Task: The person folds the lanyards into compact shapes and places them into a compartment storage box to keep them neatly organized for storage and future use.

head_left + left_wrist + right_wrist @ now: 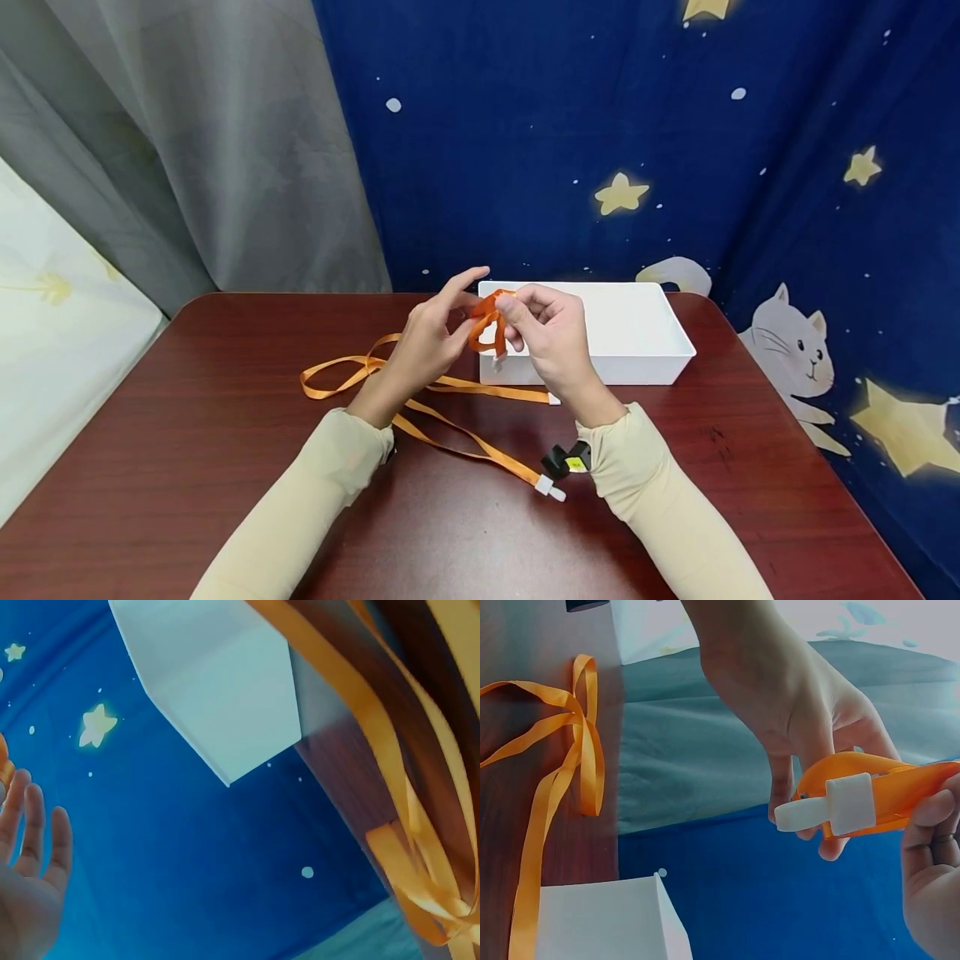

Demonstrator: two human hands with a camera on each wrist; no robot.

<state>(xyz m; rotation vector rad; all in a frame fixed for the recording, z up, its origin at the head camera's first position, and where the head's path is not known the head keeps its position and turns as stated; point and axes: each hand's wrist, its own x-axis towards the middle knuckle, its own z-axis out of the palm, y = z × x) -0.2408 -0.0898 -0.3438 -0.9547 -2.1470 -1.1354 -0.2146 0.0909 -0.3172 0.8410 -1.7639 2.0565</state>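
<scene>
Above the table's far side, both hands hold a folded orange lanyard (489, 305). My right hand (553, 333) pinches its gathered strap between thumb and fingers. At the loop's other side is my left hand (426, 337), thumb and index finger at the strap, its other fingers stretched out. A white plastic clip (851, 804) hangs from the held lanyard. More orange lanyard strap (468, 386) lies loosely crossed on the table under the left wrist, with two white clip ends, one (550, 487) nearer and one (553, 399) beside the box.
An open white box (588, 370) stands at the table's back, just behind the hands. The dark red wooden table (187, 433) reaches back to a blue starry curtain (525, 150) and a grey curtain (247, 150). A black wrist device (577, 457) shows by the right sleeve.
</scene>
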